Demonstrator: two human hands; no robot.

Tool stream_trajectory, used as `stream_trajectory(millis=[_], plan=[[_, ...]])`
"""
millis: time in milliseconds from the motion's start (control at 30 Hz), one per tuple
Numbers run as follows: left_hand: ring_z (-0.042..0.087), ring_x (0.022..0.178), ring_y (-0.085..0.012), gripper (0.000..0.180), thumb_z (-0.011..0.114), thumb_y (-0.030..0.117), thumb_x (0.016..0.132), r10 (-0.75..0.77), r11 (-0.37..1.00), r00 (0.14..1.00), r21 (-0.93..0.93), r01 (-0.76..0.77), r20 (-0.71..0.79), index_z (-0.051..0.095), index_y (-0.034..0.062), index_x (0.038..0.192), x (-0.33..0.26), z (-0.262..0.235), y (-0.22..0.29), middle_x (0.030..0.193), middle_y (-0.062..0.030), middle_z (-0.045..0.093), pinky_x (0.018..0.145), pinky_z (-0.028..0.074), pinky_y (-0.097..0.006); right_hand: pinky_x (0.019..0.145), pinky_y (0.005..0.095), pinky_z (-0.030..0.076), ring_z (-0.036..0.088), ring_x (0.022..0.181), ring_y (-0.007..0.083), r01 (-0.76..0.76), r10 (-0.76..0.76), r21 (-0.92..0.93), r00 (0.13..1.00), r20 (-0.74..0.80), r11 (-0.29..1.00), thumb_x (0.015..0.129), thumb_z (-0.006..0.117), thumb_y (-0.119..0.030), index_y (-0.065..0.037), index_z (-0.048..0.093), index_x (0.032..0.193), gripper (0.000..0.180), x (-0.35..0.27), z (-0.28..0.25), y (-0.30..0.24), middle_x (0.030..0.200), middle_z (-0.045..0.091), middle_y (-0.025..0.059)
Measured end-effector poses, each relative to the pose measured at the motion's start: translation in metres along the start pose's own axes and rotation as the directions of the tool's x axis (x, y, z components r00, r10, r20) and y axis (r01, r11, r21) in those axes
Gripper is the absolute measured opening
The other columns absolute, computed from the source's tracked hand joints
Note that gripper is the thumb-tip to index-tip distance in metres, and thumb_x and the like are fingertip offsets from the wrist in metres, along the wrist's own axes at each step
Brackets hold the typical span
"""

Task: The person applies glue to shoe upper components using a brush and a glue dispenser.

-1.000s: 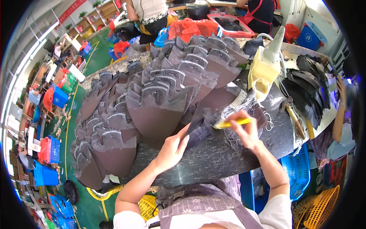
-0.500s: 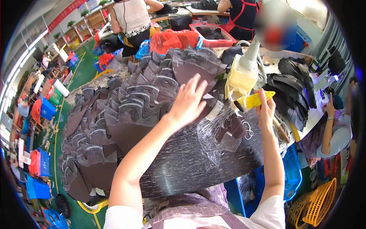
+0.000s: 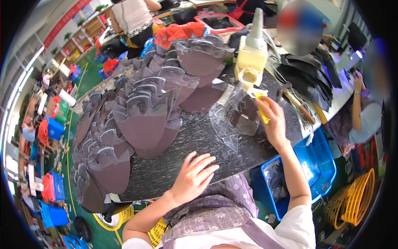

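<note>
My left hand (image 3: 192, 176) lies flat with fingers spread on the dark worktable (image 3: 199, 141), near its front edge, holding nothing. My right hand (image 3: 273, 120) grips a yellow brush (image 3: 261, 108), its tip pointed up toward the open yellow glue pot (image 3: 251, 66) with a tall grey cone on top. A crumpled clear plastic sheet (image 3: 232, 120) lies just left of that hand. Rows of overlapping brown shoe-upper pieces (image 3: 141, 112) fan across the table's left half, a short way beyond my left hand.
A stack of black shoe pieces (image 3: 306, 74) lies at the table's right end. A blue crate (image 3: 315, 166) and yellow basket (image 3: 352, 199) stand below right. Other people work at the far side and at the right. Coloured crates line the green floor on the left.
My left hand came back from the brown pieces and settled flat near the table's front edge. My right hand stayed by the glue pot with the brush.
</note>
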State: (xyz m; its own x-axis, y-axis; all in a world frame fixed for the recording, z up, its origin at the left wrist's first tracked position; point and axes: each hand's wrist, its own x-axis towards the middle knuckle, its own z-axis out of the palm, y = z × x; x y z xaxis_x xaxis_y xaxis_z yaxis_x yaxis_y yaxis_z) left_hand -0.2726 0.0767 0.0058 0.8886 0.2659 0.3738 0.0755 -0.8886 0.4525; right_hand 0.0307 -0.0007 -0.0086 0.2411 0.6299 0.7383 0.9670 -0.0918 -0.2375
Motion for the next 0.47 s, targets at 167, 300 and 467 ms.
stream_trajectory(millis=[167,300,467], plan=[[0.054,0.116,-0.0265,0.027,0.066,0.007,0.08,0.096,0.991,0.993,-0.096,-0.089,0.065,0.067,0.0086,0.107,-0.015,0.021,0.024,0.121,-0.0094,0.059,0.105,0.034,-0.046,0.087,0.0384,0.042,0.053,0.103,0.0269,0.069,-0.049,-0.107,0.982,0.183,0.992,0.069,0.063,-0.001,-0.012,0.055,0.126,0.059,-0.012,0.0,-0.017,0.122,0.053,0.009],[0.055,0.115,-0.0263,0.037,0.053,0.019,0.094,-0.073,0.718,0.989,-0.681,0.14,0.127,0.052,0.0024,0.127,-0.01,0.043,0.025,0.126,-0.0129,0.056,0.103,0.038,-0.044,0.067,0.0388,0.049,0.06,0.079,0.0271,0.104,-0.103,0.026,0.995,-0.014,0.994,0.071,0.064,-0.005,-0.01,0.063,0.115,0.045,-0.035,-0.025,-0.051,0.096,0.06,0.0099],[0.041,0.131,-0.0276,0.058,0.037,0.036,0.101,-0.306,0.067,0.887,-0.921,0.383,0.347,0.028,-0.0029,0.143,0.027,0.055,0.029,0.147,-0.015,0.036,0.107,0.035,-0.044,0.075,0.039,0.048,0.067,0.08,0.0266,-0.276,0.214,0.493,0.96,0.18,0.825,0.092,0.057,-0.029,-0.006,0.069,0.103,0.029,-0.083,-0.003,-0.108,0.082,0.065,0.0206]])
